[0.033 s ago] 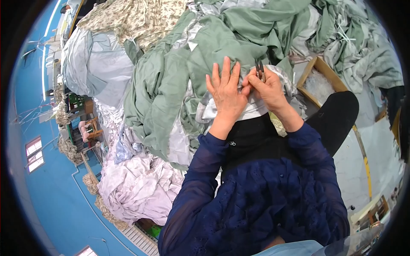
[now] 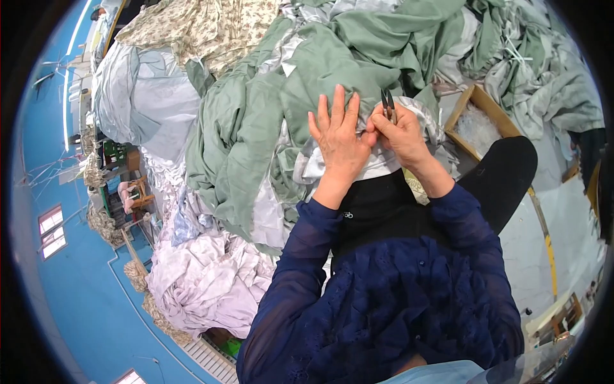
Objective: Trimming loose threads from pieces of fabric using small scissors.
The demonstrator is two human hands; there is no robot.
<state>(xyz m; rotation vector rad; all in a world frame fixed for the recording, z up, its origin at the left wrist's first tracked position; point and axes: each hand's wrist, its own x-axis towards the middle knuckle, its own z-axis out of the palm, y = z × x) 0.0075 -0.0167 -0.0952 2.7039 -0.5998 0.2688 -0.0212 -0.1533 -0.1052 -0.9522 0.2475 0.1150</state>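
Note:
My left hand [image 2: 342, 137] lies on the green and white fabric [image 2: 320, 70] with its fingers spread, its thumb side close to my right fingers. In my right hand [image 2: 401, 133] is a pair of small thread snips [image 2: 388, 105], dark blades pointing away from me. The fingers close around the handles, which are mostly hidden, and the fingertips meet near the edge of the cloth. White fabric [image 2: 377, 163] bunches under both wrists and over my lap.
A shallow cardboard box [image 2: 476, 121] with whitish scraps stands by my right knee [image 2: 511, 166]. Patterned beige cloth [image 2: 198, 29], pale blue cloth [image 2: 147, 96] and pale pink cloth [image 2: 211, 275] are heaped on the left. Yellow tape [image 2: 550, 256] marks the grey floor at right.
The snips' blades have shifted slightly in my right hand. My left hand stays in the same place.

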